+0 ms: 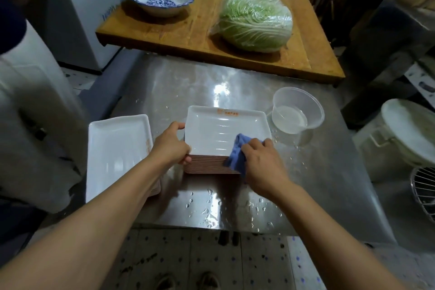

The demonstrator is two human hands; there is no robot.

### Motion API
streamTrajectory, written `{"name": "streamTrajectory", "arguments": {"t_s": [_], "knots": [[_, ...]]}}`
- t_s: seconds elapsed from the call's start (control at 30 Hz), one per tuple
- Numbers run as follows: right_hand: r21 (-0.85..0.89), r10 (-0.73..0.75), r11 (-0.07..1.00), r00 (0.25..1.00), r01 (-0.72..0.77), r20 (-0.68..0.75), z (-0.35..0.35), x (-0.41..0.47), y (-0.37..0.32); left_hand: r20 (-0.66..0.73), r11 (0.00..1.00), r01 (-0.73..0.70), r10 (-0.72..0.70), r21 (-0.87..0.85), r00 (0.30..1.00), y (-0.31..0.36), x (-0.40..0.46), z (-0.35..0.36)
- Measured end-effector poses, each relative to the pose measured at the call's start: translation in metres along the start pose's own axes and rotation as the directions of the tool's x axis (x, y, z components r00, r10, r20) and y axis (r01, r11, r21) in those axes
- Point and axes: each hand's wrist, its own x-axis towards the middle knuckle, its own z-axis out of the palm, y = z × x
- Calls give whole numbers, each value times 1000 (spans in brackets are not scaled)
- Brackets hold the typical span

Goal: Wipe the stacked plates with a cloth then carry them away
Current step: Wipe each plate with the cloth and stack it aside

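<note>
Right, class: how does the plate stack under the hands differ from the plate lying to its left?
The plate stack is tall, with many brown edges showing; the left plate sits low. The left hand grips the stack while the right hand presses a blue cloth on it; the left plate is untouched. Both are white, rectangular, orange-marked.

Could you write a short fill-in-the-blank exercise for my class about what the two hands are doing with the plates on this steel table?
1. The right hand presses a ____ cloth onto the top plate.
2. The ____ hand grips the edge of the plate stack.
3. The clear plastic container stands to the ____ of the stack.
4. The wrapped cabbage lies on the ____ board.

Missing words: blue; left; right; wooden
</note>
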Motion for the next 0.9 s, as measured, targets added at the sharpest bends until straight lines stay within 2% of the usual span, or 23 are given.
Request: {"name": "streamTrajectory", "arguments": {"t_s": [0.13, 0.23, 0.33, 0.47, 0.73, 0.9], "knots": [[38, -147, 988, 987, 150, -59, 7, 16, -47, 33, 998, -7, 9, -64, 999, 2, -6, -3], [105, -166, 978, 978, 180, -127, 11, 27, -77, 85, 991, 16, -4, -135, 996, 0, -10, -6], [140, -158, 972, 968, 187, -194, 16, 27, -78, 103, 986, 34, -17, -162, 994, -2, -12, -6], [70, -218, 968, 950, 239, -223, 20, 18, -55, 102, 980, 49, -29, -194, 994, -2, -13, -4], [-79, 11, 997, 984, -25, -177, 17, -13, 24, 32, 997, 31, -29, -72, 999, 1, -9, 4], [-104, 31, 994, 992, -44, -119, 8, -16, 41, -37, 999, 33, -32, 18, 999, 4, -12, 6]]}}
